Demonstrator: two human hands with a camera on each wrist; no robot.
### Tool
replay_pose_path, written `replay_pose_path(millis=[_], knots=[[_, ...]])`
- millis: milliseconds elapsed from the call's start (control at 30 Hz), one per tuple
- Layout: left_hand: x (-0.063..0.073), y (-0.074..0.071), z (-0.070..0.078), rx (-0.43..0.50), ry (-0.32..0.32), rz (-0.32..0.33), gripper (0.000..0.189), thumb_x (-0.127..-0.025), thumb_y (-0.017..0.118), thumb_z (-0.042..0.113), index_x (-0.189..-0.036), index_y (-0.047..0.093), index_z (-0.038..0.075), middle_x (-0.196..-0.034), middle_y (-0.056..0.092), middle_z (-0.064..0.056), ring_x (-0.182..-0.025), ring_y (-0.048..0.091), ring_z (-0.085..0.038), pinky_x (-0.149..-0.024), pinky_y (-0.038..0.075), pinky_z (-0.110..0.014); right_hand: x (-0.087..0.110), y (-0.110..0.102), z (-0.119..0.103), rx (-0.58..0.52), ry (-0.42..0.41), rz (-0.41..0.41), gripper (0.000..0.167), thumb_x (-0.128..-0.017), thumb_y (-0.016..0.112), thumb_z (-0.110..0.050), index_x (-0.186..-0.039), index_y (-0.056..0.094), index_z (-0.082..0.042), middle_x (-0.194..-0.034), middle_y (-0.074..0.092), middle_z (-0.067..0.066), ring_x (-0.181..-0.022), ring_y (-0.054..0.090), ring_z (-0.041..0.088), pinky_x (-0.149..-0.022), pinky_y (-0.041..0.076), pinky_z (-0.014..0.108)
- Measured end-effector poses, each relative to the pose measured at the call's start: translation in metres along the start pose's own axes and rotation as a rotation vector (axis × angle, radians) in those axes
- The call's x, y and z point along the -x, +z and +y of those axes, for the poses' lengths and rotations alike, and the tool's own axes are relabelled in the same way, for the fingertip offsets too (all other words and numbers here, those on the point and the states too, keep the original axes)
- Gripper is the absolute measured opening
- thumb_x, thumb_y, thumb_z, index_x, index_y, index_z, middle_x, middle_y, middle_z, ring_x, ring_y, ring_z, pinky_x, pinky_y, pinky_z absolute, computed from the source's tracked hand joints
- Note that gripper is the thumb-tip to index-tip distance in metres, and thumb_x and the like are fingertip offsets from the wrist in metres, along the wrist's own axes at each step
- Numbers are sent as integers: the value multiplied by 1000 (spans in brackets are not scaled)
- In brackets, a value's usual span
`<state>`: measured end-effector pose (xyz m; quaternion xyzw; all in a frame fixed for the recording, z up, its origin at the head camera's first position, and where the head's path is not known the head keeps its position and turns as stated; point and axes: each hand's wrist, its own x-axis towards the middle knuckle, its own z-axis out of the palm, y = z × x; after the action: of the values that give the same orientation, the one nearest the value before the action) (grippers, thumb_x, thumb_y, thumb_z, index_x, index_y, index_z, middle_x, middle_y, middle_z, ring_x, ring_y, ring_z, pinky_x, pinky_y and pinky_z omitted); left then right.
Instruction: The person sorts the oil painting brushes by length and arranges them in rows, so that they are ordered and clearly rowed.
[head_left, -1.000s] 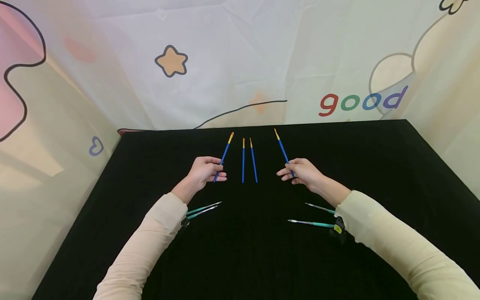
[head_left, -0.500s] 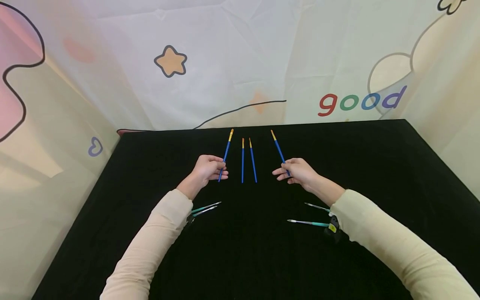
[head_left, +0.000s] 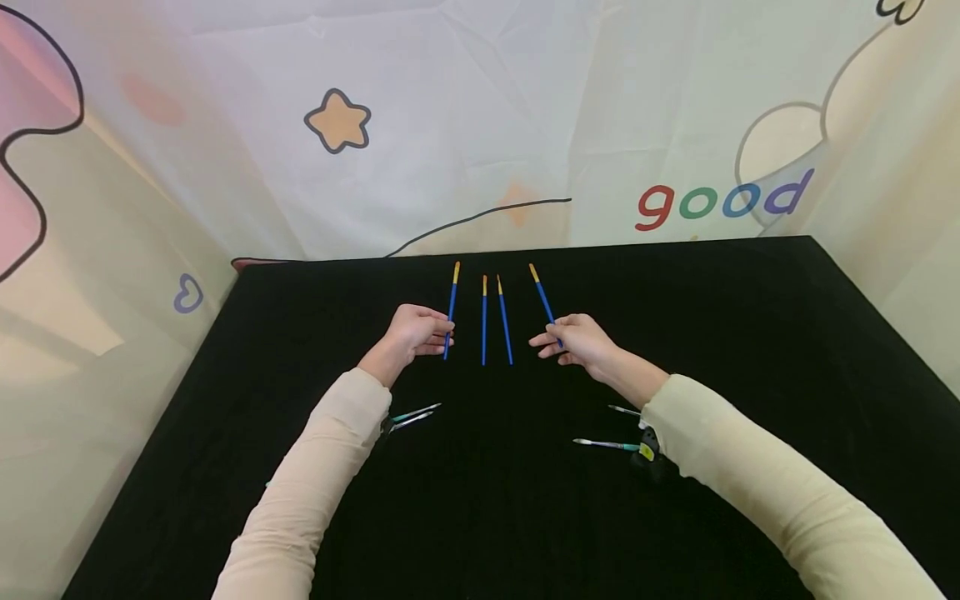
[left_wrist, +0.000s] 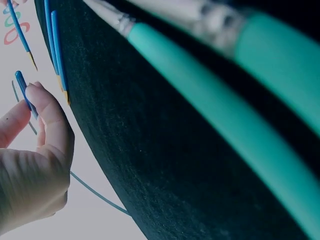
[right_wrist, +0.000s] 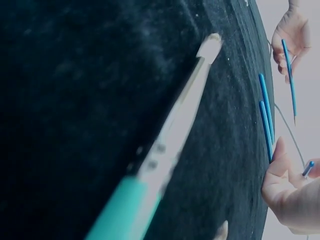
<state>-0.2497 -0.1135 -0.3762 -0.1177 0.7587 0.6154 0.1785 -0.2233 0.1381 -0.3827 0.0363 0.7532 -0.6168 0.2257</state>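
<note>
My left hand [head_left: 420,330] pinches a blue paintbrush [head_left: 452,302] between thumb and fingers, its yellow-and-orange end pointing to the far edge. Opposite it, my right hand [head_left: 581,343] pinches another blue paintbrush [head_left: 543,293], leaning toward the left at its top. Between the two hands lie two more blue paintbrushes, a left one [head_left: 483,321] and a right one [head_left: 506,321], side by side on the black cloth. In the left wrist view, thumb and fingertip meet on the blue handle [left_wrist: 22,90]. The right wrist view shows the handle end [right_wrist: 308,168] at the right hand's fingers.
Teal-handled paintbrushes lie nearer on the black table [head_left: 495,500]: a pair [head_left: 415,415] beside the left sleeve and two more, one of them [head_left: 603,443] beside the right sleeve. The sleeves partly cover them. A printed curtain [head_left: 465,125] stands behind the table.
Both hands have moved inward with their blue paintbrushes, the right hand farther to the left than the left hand to the right. The two middle brushes have stayed in place.
</note>
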Motion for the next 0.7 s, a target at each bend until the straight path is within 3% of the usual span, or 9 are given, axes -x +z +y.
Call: replay_pose_path(millis=[700], knots=[[-14, 10, -2, 0, -54, -24, 18, -86, 62, 5, -101, 60, -3, -88, 62, -16, -65, 63, -17, -56, 51, -22, -18, 13, 1, -17, 32, 16, 30, -99, 36, -14, -120, 44, 7, -115, 60, 18, -75, 61, 11, -62, 42, 23]])
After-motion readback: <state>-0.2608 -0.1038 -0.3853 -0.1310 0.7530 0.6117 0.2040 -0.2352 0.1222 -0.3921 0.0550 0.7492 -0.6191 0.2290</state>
